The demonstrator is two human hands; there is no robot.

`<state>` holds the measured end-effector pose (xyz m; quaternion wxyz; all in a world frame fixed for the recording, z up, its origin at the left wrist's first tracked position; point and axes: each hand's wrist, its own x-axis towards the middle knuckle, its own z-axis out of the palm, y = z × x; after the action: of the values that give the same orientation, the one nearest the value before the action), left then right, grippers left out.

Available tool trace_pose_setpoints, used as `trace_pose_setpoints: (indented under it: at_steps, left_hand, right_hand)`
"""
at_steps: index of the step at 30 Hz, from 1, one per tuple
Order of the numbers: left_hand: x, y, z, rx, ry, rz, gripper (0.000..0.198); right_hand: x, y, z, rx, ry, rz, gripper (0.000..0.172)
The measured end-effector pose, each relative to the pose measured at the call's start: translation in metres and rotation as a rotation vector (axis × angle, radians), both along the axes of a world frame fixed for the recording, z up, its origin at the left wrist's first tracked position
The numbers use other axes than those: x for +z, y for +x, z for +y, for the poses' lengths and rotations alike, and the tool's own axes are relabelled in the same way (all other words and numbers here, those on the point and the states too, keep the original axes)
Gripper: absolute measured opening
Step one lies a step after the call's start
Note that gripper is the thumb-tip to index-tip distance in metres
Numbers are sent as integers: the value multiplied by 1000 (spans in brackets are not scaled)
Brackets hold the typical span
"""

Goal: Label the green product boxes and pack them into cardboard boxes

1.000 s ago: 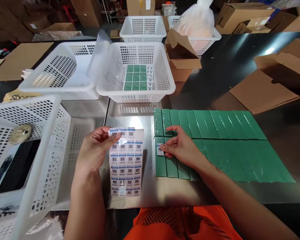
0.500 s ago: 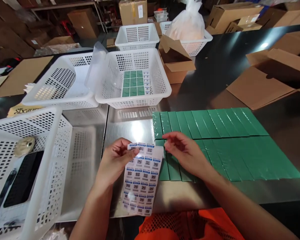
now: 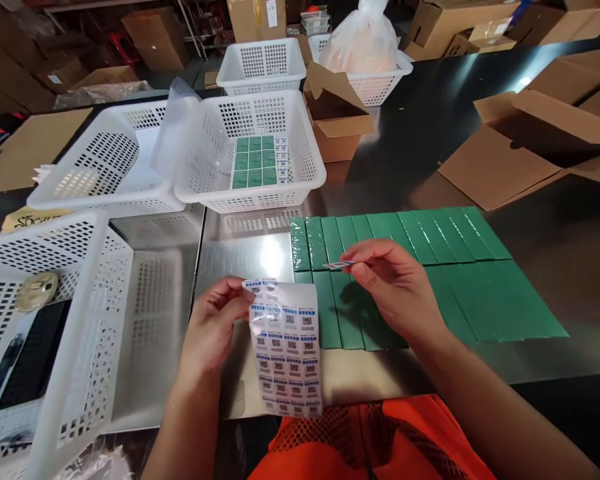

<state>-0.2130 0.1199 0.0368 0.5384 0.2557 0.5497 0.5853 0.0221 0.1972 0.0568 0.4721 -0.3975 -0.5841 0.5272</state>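
At the near edge of the steel table (image 3: 240, 257), an orange garment (image 3: 340, 437) shows; just beyond it hangs the label sheet (image 3: 289, 347), printed with rows of coded labels; the left hand (image 3: 213, 327) has thumb and fingers clamped on the sheet's far left corner. To the right, the right hand (image 3: 400, 287) is held above the left part of the green boxes (image 3: 500, 300), thumb and forefinger pinched together on a single label (image 3: 336, 265); this label appears nearly edge-on, so its print cannot be read; the boxes lie side by side in two rows, near and far. At near left, a white basket (image 3: 87, 347) contains a dark flat device (image 3: 35, 353); farther off, in the middle, a second basket (image 3: 250, 199) holds a green-squared block (image 3: 255, 162); an open carton (image 3: 340, 143) stands at its right; at the far side sits a tied plastic bag (image 3: 363, 43).
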Motion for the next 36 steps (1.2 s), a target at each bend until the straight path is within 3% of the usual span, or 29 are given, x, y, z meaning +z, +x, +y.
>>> trace_pose_setpoints:
  at_steps: [6, 10, 12, 18, 24, 29, 32, 34, 36]
  left_hand:
    - [-14, 4, -14, 1, -144, -154, 22]
    - [-23, 3, -14, -15, -183, -117, 22]
    - [-25, 4, -14, -32, -191, -90, 22]
    - [-28, 10, -17, -97, -203, -80, 25]
    - [-33, 14, -21, -155, -161, -66, 24]
    - [-36, 17, -23, -195, -130, -18, 23]
    - [-37, 17, -23, -192, -120, 15, 24]
    - [-38, 16, -24, -187, -129, 29, 26]
    - [-39, 14, -26, -180, -149, 33, 27]
  right_hand:
    - [-18, 9, 14, 265, -310, -146, 24]
    - [-32, 6, 14, 326, -387, -230, 57]
    - [-36, 5, 14, 290, -375, -269, 63]
    - [-35, -2, 17, 247, -323, -453, 51]
    - [-22, -3, 22, 226, -145, -852, 44]
    - [-13, -13, -4, 360, -81, -573, 23]
    - [-8, -21, -25, 390, 111, -498, 4]
    - [-3, -20, -30, 365, 254, -388, 9]
    - [2, -11, -24, 299, 250, -227, 7]
